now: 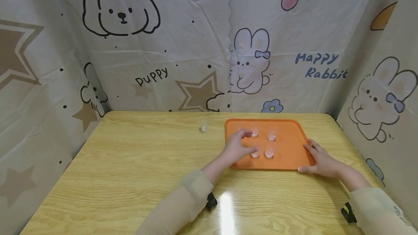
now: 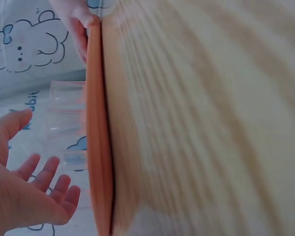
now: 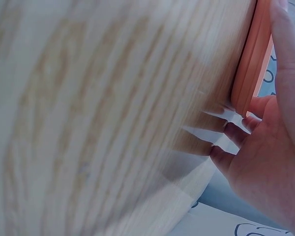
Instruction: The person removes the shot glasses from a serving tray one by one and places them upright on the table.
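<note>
An orange tray (image 1: 290,151) lies on the table at the right, with several small clear cups on it, among them one cup (image 1: 271,135) at the back and another cup (image 1: 269,152) in front. Over the tray's left part hovers the left hand (image 1: 236,148), fingers spread and bent, near the cups; in the left wrist view this hand (image 2: 27,189) holds nothing. At the tray's right front corner is the right hand (image 1: 323,162), its thumb at the front edge and fingers at the right side; the right wrist view shows the hand (image 3: 265,142) touching the rim.
A single clear cup (image 1: 204,127) stands on the wooden table (image 1: 137,155), left of the tray near the back edge. Printed cloth (image 1: 196,46) hangs behind the table and at both sides.
</note>
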A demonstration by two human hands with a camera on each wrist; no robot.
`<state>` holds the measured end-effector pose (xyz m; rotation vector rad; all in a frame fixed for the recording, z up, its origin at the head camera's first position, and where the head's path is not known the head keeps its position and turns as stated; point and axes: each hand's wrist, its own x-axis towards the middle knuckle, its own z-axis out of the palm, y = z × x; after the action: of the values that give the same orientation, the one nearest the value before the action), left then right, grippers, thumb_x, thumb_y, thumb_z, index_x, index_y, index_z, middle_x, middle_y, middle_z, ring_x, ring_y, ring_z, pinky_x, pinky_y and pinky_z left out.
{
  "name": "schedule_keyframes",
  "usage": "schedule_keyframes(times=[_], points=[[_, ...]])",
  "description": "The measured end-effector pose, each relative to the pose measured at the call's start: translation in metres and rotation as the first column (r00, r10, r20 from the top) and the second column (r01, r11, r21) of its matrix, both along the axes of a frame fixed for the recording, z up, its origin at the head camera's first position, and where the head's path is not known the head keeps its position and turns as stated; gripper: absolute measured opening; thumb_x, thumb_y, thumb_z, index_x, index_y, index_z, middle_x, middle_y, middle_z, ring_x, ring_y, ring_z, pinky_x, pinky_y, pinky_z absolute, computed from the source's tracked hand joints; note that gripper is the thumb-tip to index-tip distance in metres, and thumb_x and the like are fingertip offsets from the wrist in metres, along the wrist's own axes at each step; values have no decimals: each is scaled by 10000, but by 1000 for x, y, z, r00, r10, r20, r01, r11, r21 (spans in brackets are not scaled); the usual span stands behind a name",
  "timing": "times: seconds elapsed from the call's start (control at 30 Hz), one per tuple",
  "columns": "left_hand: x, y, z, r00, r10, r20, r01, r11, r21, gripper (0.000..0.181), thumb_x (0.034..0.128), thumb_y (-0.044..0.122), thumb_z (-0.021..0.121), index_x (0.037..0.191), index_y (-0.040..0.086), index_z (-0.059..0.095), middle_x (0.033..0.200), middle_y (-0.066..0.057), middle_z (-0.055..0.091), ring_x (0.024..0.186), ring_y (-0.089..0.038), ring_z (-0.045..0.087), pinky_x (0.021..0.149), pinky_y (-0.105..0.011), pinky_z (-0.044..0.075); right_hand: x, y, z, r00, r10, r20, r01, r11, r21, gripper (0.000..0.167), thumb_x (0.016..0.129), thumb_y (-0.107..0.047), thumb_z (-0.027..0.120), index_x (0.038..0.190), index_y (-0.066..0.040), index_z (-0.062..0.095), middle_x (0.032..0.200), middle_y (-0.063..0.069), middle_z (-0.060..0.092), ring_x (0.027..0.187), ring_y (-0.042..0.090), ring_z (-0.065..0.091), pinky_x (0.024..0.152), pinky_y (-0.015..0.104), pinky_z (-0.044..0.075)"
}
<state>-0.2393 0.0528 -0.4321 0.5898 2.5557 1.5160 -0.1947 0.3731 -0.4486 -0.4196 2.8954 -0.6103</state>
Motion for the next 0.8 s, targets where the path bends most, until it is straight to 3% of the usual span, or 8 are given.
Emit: schedule_keyframes(times=[0.2, 0.4, 0.8], points=[[-8, 8, -5, 1000, -8, 27, 10, 996, -86, 526, 769, 247, 792, 1235, 148, 568, 1099, 22, 617, 1108, -187, 510, 900, -301, 451, 0, 0, 1, 1000, 2, -4, -2, 1000, 5, 966, 757, -385, 768, 1370, 172, 271, 1436, 396, 122, 1246, 610, 201, 950, 707, 252], [-10, 13, -5, 998, -57, 42, 61, 991, -116, 374, 771, 184, 789, 1093, 133, 607, 971, 27, 604, 887, -133, 560, 708, -204, 451, 1, 0, 2, 1000, 4, -5, -4, 1000, -2, 971, 756, -382, 770, 1370, 175, 267, 1439, 389, 118, 1247, 608, 201, 949, 707, 253], [-8, 12, 1, 997, -52, 50, 59, 987, -147, 317, 801, 166, 760, 1076, 105, 614, 936, 20, 592, 869, -145, 547, 689, -207, 427, 0, 1, -1, 1000, -13, 19, 13, 1000, -9, 1002, 755, -422, 759, 1389, 165, 251, 1455, 383, 96, 1267, 606, 170, 966, 710, 225]])
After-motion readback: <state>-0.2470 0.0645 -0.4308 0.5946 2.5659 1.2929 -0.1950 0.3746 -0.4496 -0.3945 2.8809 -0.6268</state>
